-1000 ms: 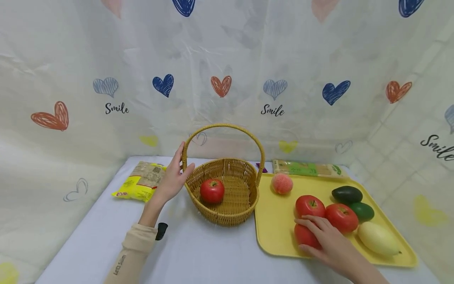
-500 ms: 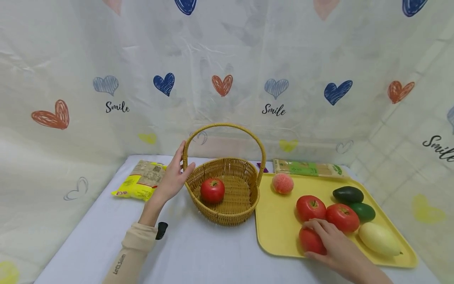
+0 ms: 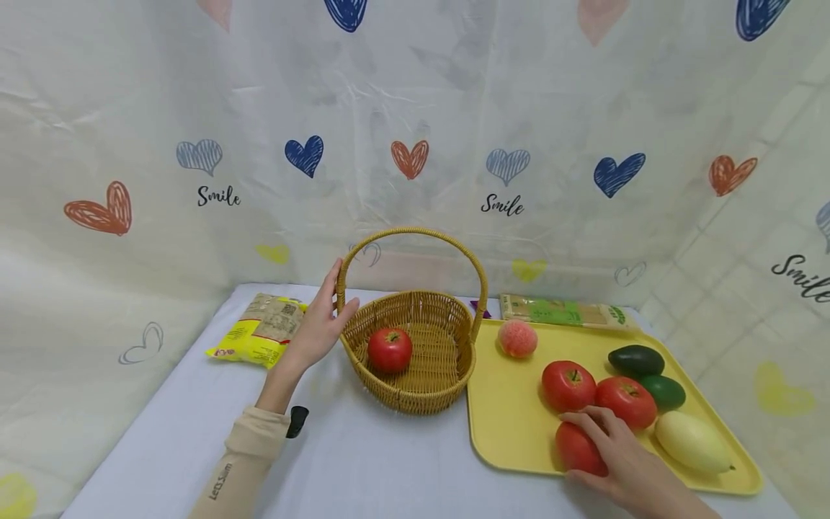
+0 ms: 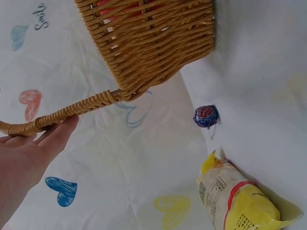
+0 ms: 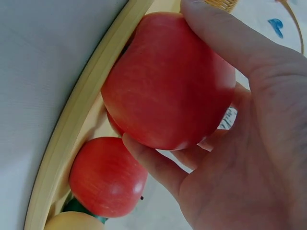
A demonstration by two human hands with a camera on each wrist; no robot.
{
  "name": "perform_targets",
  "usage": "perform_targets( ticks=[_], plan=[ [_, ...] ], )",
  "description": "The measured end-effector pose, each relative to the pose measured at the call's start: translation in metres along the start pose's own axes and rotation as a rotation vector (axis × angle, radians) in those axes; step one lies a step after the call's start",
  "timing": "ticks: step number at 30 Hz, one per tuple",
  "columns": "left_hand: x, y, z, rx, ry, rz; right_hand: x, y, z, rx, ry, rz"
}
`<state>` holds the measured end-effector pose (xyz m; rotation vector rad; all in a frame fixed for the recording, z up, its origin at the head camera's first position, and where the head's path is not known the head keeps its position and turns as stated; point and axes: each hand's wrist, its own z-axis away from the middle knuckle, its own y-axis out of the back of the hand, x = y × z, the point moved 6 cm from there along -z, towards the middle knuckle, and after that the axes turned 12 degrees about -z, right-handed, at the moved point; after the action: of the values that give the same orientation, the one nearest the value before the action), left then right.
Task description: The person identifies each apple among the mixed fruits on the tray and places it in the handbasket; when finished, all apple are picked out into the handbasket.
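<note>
My left hand (image 3: 315, 328) rests against the left side of the wicker basket's arched handle (image 4: 76, 109), fingers straight along it and thumb apart. Inside the basket (image 3: 415, 401) lies a red tomato (image 3: 389, 351) with a green top. Low on the yellow tray (image 3: 512, 432), my right hand (image 3: 625, 458) holds a red apple (image 5: 168, 81), thumb on one side and fingers on the other. Two more red apples, one at the left (image 3: 568, 386) and one at the right (image 3: 626, 402), sit just beyond it on the tray.
A peach (image 3: 517, 339), two dark green avocado-like fruits (image 3: 636, 360) and a pale yellow fruit (image 3: 692, 442) share the tray. Behind it lies a flat package (image 3: 564, 311). A yellow bag (image 3: 262, 331) lies left of the basket, and a small purple wrapped item (image 4: 206, 116) near it.
My right hand has closed around the near apple and drawn it slightly right and toward me, away from the apple beyond. My left hand stays at the basket handle.
</note>
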<state>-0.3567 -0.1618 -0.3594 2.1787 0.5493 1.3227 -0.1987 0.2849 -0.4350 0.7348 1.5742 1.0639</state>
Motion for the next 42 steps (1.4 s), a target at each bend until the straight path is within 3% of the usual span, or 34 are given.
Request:
perform_targets(
  ticks=[8, 18, 25, 34, 42],
  plan=[
    [0.000, -0.002, -0.001, 0.006, 0.000, -0.001, -0.003, 0.003, 0.002, 0.036, 0.044, 0.048],
    [0.002, -0.002, -0.002, 0.001, -0.004, 0.009, -0.013, 0.004, -0.006, -0.019, 0.028, -0.013],
    [0.005, -0.001, -0.002, 0.003, -0.008, 0.014, -0.030, 0.010, -0.013, 0.049, 0.092, -0.003],
    [0.000, -0.001, 0.000, -0.002, 0.008, 0.010, -0.053, 0.013, -0.033, -0.010, 0.063, -0.084],
    [-0.002, -0.002, 0.000, 0.001, 0.002, -0.003, -0.080, 0.019, -0.056, 0.002, 0.144, -0.067]
  ],
)
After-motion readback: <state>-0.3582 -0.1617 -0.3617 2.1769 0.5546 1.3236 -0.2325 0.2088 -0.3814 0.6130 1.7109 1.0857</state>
